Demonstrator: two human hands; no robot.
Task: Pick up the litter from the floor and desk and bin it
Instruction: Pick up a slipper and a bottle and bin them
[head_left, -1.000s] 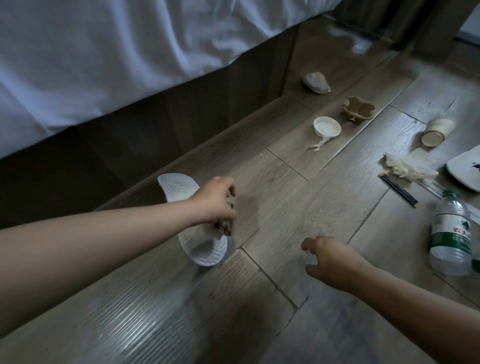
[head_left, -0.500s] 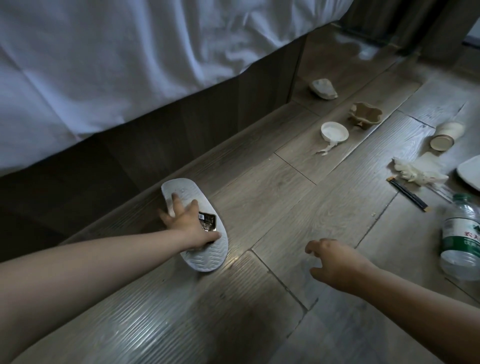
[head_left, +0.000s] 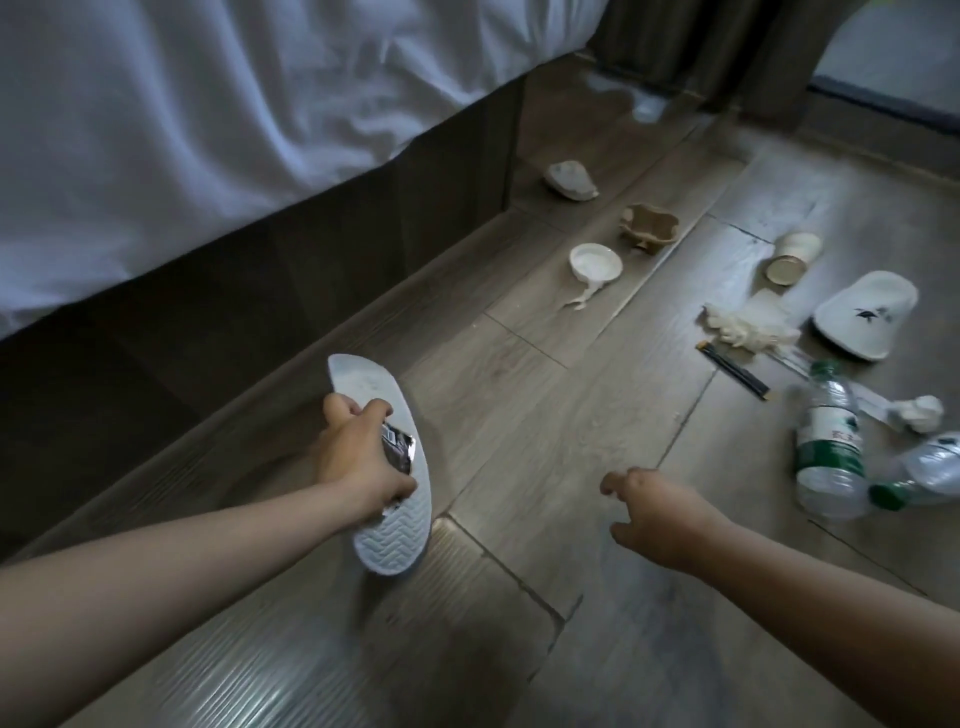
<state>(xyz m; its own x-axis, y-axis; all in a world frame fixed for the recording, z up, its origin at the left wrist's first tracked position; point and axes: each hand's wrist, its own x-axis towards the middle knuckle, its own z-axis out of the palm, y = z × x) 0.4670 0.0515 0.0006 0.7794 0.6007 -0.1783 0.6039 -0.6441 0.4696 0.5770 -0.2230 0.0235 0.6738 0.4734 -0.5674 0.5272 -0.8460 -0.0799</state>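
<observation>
- Left forearm reaches in from the lower left, low over the floor (head_left: 519, 441). The left hand (head_left: 358, 457) has its back to the camera.
- Left fingers (head_left: 375, 409) curl over the far edge of a white slipper (head_left: 392, 535) and the thumb closes on the near side. A crumpled foil wrapper (head_left: 397, 452) is pinned under the hand against the sole.
- The slipper is tipped on its edge with the ribbed sole facing right, toward the camera. Its long axis runs from the near low end up and away to the far end, roughly parallel to the bed base (head_left: 260, 270). Cannot tell if the low end touches the floor.
- Right forearm comes in from the lower right. The right hand (head_left: 660, 514) is palm down above the planks, fingers loosely curled, holding nothing.
- Further right, 2 plastic bottles lie on their sides, touching: the left bottle (head_left: 826, 447) and the right bottle (head_left: 930, 470). A paper ball (head_left: 922, 413) lies just beyond.
- Mid floor: black chopstick sleeve (head_left: 735, 371), white wad (head_left: 748, 327), second slipper (head_left: 865, 312) lying upper side up.
- Far: tipped paper cup (head_left: 792, 257), white lid (head_left: 596, 262), brown crushed holder (head_left: 649, 226).
</observation>
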